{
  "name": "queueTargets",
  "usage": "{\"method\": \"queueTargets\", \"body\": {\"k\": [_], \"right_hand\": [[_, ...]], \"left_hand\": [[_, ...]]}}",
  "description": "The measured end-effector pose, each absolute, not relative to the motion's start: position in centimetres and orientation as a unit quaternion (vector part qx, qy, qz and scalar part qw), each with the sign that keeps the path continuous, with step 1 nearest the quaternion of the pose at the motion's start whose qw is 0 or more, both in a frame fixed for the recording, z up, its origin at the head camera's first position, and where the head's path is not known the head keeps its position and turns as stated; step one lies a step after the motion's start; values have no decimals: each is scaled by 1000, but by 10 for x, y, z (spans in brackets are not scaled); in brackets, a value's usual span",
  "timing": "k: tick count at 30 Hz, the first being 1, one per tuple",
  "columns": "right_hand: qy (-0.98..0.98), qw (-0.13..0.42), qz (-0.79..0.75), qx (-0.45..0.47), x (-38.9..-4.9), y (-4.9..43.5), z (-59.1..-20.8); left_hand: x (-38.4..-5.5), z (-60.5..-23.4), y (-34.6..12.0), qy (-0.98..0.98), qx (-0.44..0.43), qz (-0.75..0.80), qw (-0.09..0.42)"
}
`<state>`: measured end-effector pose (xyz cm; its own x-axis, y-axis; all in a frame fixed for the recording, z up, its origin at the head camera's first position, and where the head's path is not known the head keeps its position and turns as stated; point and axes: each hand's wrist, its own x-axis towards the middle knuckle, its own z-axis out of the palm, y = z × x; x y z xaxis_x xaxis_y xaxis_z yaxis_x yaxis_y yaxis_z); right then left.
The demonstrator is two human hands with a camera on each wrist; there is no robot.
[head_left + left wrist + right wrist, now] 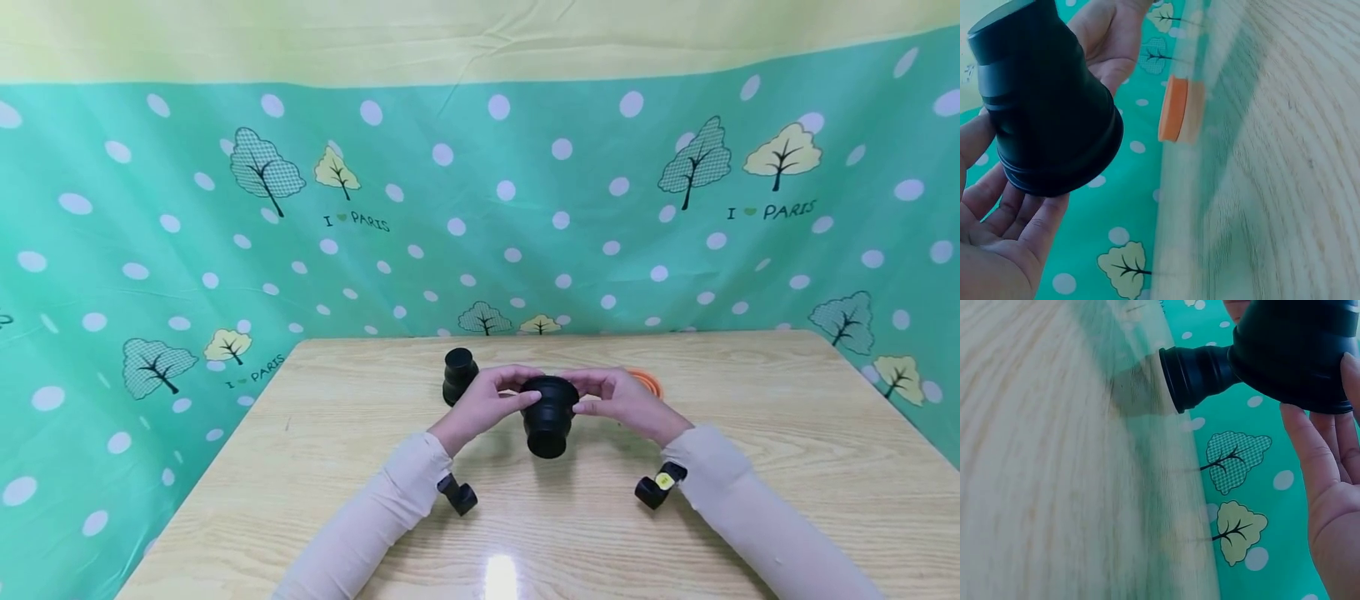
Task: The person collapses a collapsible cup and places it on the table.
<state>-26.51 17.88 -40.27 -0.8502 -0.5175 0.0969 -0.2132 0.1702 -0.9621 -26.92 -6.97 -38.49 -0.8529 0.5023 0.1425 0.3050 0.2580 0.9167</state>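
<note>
Both hands hold a black stepped cup (549, 425) above the table, its wide rim up and its narrow end down toward me. My left hand (487, 408) grips it at the rim from the left, thumb on the near side and fingers behind. From the other side my right hand (618, 402) pinches the rim the same way. In the left wrist view the cup (1047, 106) fills the upper left, with the left fingers (1047, 228) under its wide rim. The right fingers (1307, 434) touch that rim in the right wrist view.
A second black stepped cup (459, 375) stands wide end down behind the left hand. Beyond the right hand lies an orange ring-shaped thing (649, 383), partly covered. The wooden table (300, 467) ends at a green dotted cloth (420, 250).
</note>
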Motion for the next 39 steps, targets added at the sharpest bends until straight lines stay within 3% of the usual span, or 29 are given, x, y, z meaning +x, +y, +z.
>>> {"method": "queueTargets", "body": {"k": [10, 16, 23, 39], "right_hand": [[787, 96, -573, -208, -261, 169, -399], [800, 63, -561, -206, -259, 163, -398], [810, 26, -544, -217, -259, 160, -398], [818, -51, -527, -224, -254, 155, -397]], "left_hand": [[-264, -385, -66, 801, 255, 538, 68], [-244, -361, -63, 810, 265, 520, 62], [-265, -386, -62, 814, 274, 511, 44], [-266, -388, -61, 809, 303, 504, -15]]}}
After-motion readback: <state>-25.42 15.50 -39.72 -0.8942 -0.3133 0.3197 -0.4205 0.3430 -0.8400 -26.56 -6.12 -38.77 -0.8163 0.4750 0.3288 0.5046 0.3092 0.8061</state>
